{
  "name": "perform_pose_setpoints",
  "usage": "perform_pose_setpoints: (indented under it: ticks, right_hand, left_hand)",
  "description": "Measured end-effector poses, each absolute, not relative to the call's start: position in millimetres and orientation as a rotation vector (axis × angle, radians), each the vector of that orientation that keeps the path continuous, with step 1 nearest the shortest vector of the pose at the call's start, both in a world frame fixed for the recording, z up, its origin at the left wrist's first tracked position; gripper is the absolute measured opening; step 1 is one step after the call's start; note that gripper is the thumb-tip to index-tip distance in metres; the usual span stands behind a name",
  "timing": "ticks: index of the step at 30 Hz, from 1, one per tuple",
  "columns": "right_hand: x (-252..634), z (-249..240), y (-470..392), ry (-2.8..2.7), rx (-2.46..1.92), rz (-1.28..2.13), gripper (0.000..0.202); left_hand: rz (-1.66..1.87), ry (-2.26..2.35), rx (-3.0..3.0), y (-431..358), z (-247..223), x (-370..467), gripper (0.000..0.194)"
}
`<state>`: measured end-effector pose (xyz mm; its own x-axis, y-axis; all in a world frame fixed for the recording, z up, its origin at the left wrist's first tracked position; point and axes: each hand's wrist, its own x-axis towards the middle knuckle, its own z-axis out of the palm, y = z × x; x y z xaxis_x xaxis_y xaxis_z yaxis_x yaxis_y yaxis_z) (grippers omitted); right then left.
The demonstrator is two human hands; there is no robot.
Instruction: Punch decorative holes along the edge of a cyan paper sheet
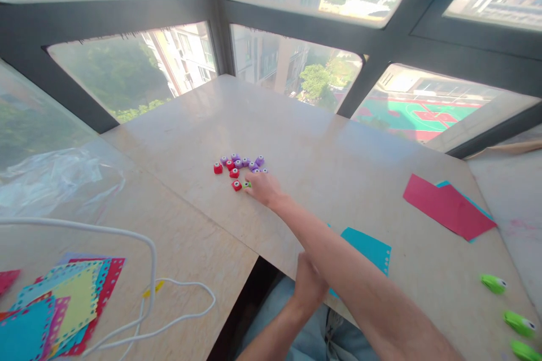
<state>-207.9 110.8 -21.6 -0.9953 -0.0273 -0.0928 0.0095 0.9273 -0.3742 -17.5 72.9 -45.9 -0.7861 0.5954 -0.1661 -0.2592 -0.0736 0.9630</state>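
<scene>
My right hand reaches far across the table, its fingers closed around a small green craft punch. Right beside that punch lies a red craft punch. More red punches and several purple craft punches form a loose cluster just beyond my fingers. My left hand is curled closed at the table's front edge, under my right forearm; what it holds, if anything, is hidden. Partly behind that forearm is a blue paper sheet with holes punched along one edge.
Several green punches lie at the right edge, below red paper over blue. At the lower left are punched coloured sheets and a looping white cable. Clear plastic wrap lies farther left. Windows border the far side.
</scene>
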Motion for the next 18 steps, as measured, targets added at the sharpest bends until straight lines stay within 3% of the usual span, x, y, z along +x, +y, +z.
perform_pose_setpoints:
  ticks: [5, 9, 13, 16, 18]
  right_hand:
    - [-168.0, -15.1, 139.1, 3.113, 0.045, -0.9, 0.023]
    - [-103.5, -18.9, 180.2, 2.987, 0.179, -1.705, 0.025]
    - [-15.0, -11.8, 223.5, 2.225, 0.517, -2.414, 0.043]
    - [50.4, -0.4, 254.5, 2.135, 0.692, -2.595, 0.04]
    - [86.5, 1.9, 274.2, 2.304, 0.839, -2.543, 0.038]
  left_hand:
    - [1.84, 1.683, 0.307, 78.0, -58.8, -15.1, 0.013]
    - [1.786, 1.728, 0.369, 78.2, -67.7, -13.9, 0.019]
    - [1.7, 1.787, 0.358, 76.8, -66.3, -16.9, 0.025]
    - [1.667, 1.796, 0.364, 77.7, -64.4, -19.1, 0.031]
    - [1.659, 1.806, 0.371, 78.8, -63.7, -19.9, 0.034]
